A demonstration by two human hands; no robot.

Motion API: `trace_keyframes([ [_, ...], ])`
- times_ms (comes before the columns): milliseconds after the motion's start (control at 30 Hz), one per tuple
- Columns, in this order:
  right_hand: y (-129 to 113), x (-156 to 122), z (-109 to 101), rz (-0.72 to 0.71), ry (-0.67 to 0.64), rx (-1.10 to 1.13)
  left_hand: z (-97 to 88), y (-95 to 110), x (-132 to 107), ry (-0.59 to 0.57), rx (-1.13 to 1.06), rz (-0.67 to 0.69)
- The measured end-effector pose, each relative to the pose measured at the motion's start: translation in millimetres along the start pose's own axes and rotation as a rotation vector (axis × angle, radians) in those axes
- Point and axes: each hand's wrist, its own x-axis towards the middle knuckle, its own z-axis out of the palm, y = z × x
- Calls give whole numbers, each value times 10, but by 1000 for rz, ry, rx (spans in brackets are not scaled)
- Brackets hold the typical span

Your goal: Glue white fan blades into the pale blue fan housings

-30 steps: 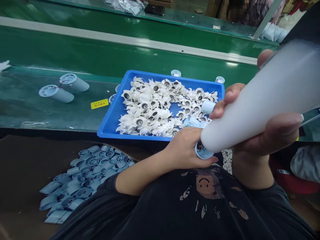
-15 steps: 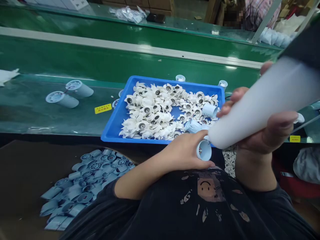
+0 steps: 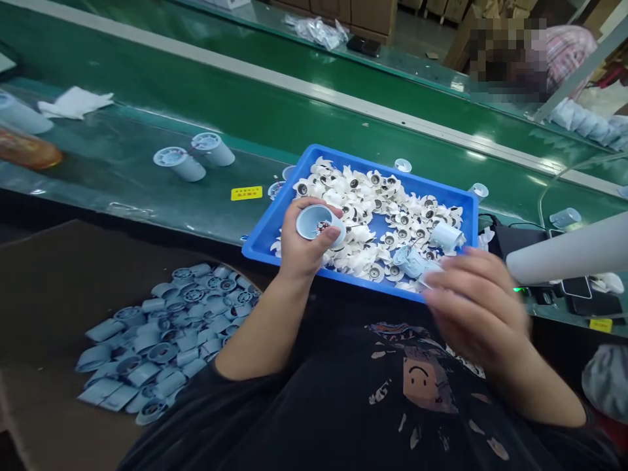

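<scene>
My left hand (image 3: 294, 258) is closed around a light blue cylindrical housing (image 3: 309, 224), above the left front part of the blue tray (image 3: 265, 257). The housing's open end faces up, and small red and white parts show inside. My right hand (image 3: 483, 307) is smeared by motion at the tray's right front corner. Its fingertips are close to a light blue housing (image 3: 430, 275); whether they touch it is unclear. White fan impellers (image 3: 360, 203) with dark round hubs fill much of the tray. Another light blue housing (image 3: 446, 235) lies on them at the right.
A long white tube-shaped object (image 3: 572, 247) juts in from the right, apart from my hand. Many blue housings (image 3: 161, 353) are piled in a brown box (image 3: 44, 294) lower left. Two housings (image 3: 213, 149) and a yellow label (image 3: 246, 193) lie on the green bench. A person (image 3: 572, 59) is beyond.
My right hand has let go of the white tube-shaped object and come down to the tray's corner. My left hand has moved left with the housing and turned its open end upward. The view has shifted.
</scene>
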Motion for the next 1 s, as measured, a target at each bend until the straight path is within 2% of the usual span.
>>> trace_keyframes([
  [67,42,176,192,-71,-244,-160,6,24,-8,-11,-10,-48],
  [133,114,378,388,-44,-527,-319,-3,27,-8,-22,-29,-111],
  [167,151,474,479,-15,-628,-365,-7,24,-6,-24,-38,-141],
  [233,207,624,628,0,-744,-403,-4,29,-3,-19,-53,-201],
  [333,254,715,751,-68,-766,-424,37,77,-10,-37,-88,-315],
  [367,280,716,774,-95,-759,-433,58,93,-12,-69,-108,-359],
  [467,450,696,848,-199,-702,-436,114,93,6,-65,-48,-318],
  [533,612,691,917,-253,-655,-433,131,51,31,-71,-82,-358],
  [600,750,679,966,-238,-616,-420,135,2,48,-60,-103,-375],
  [667,831,634,948,-206,-514,-425,134,-37,52,-38,-127,-367],
  [767,838,470,757,-150,-284,-356,121,-54,36,-7,-187,-291],
  [867,764,178,467,-51,-168,-143,78,-8,-23,-17,-194,-124],
  [933,698,-54,308,64,-118,-24,41,58,-94,-119,-161,-82],
  [1000,614,-259,208,192,-49,68,21,151,-179,-295,-85,-125],
])
